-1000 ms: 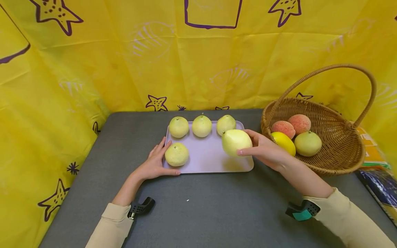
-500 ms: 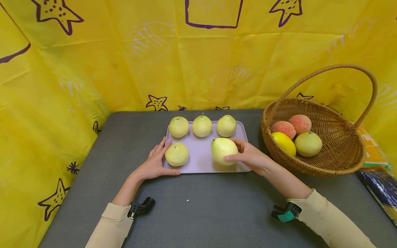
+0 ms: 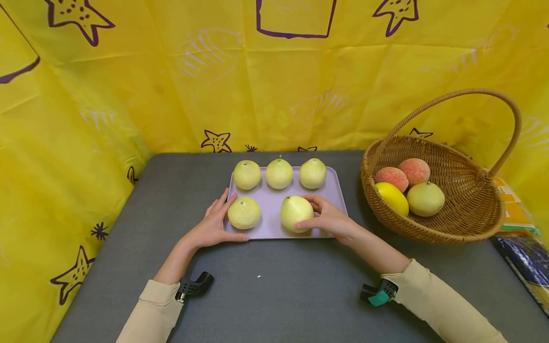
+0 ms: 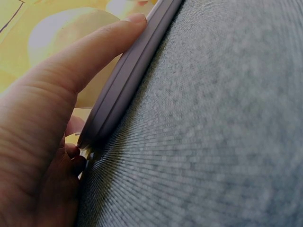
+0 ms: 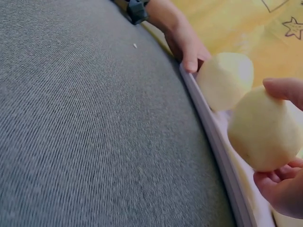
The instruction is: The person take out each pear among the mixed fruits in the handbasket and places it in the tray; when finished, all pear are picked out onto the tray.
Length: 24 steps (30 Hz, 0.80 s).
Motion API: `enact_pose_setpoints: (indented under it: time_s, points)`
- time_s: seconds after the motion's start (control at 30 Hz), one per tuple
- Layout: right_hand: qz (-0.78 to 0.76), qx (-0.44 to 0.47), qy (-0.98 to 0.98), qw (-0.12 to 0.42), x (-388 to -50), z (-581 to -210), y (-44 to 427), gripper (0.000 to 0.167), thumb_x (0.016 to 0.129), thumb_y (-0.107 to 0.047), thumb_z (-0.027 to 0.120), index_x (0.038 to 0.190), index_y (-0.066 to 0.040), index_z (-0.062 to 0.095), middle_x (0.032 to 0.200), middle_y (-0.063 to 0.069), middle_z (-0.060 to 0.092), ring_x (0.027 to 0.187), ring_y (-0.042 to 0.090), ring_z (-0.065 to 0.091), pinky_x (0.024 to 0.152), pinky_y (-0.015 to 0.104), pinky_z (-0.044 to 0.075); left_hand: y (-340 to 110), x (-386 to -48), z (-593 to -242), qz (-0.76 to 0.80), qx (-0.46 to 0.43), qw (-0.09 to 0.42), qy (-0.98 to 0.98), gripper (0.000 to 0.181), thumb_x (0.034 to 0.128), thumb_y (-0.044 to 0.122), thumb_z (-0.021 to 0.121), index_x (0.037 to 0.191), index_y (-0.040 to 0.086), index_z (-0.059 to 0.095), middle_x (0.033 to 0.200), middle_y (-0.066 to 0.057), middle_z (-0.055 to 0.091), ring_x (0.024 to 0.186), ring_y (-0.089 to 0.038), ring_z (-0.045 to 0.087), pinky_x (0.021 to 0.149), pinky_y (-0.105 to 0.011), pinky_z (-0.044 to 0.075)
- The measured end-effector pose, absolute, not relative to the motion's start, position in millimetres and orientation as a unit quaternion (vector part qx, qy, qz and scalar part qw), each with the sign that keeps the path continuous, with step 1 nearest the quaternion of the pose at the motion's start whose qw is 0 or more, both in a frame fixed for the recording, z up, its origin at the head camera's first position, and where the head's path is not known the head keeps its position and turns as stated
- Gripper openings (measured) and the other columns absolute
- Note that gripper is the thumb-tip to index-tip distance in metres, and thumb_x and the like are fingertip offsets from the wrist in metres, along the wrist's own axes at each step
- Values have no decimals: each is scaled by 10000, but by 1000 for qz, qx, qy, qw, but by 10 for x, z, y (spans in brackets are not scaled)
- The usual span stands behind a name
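Note:
My right hand (image 3: pixel 329 220) grips a pale green pomelo (image 3: pixel 293 212), thumb on its near side and fingers behind. That pomelo is upright over the front half of the lilac tray (image 3: pixel 269 226); in the right wrist view it looks close to the tray, but contact is unclear. With straight fingers, my left hand (image 3: pixel 211 229) rests against the tray's left side, its thumb (image 4: pixel 102 49) along the front rim. Beside it another pomelo (image 3: pixel 244 213) sits at the tray's front left. Along the back stand a left pomelo (image 3: pixel 247 175), a middle one and a right one.
A wicker basket (image 3: pixel 467 209) with a tall handle stands on the right, holding two peaches (image 3: pixel 414 172), a yellow fruit (image 3: pixel 392 199) and another pomelo (image 3: pixel 425 199). Colourful packets (image 3: pixel 521 257) lie beyond it. A yellow printed cloth (image 3: pixel 274 95) hangs behind the grey table (image 3: pixel 274 295).
My right hand has carried its pomelo left and down, from the tray's right end to the front middle. The left hand and the other fruit stay where they were.

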State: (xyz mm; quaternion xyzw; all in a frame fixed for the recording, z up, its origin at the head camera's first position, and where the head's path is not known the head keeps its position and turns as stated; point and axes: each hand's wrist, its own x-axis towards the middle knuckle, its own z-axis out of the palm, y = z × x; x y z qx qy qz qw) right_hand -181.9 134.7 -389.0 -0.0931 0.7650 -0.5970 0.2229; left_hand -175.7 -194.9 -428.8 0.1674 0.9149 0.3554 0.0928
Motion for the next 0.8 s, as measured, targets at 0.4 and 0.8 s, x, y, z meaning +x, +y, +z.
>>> enact_pose_setpoints:
  time_s: [0.4, 0.8]
  points:
    - [-621, -104, 749, 205, -1838, -3987, 1102, 763, 731, -51, 824, 1370, 18, 415, 1359, 153, 490, 1267, 308, 454, 1069, 442, 315, -1952, -1752, -4286, 356, 171, 93, 914, 1238, 670, 533, 852, 1571, 86, 131, 1624, -140, -72, 1457, -406, -43, 1112, -617, 4]
    - [-635, -116, 738, 197, -1852, -4027, 1005, 800, 719, -10, 825, 1375, -34, 367, 1340, 136, 501, 1216, 272, 497, 1033, 407, 363, -1958, -1751, -4293, 359, 172, 92, 913, 1233, 672, 525, 855, 1570, 84, 134, 1624, -142, -69, 1458, -403, -46, 1110, -619, 7]
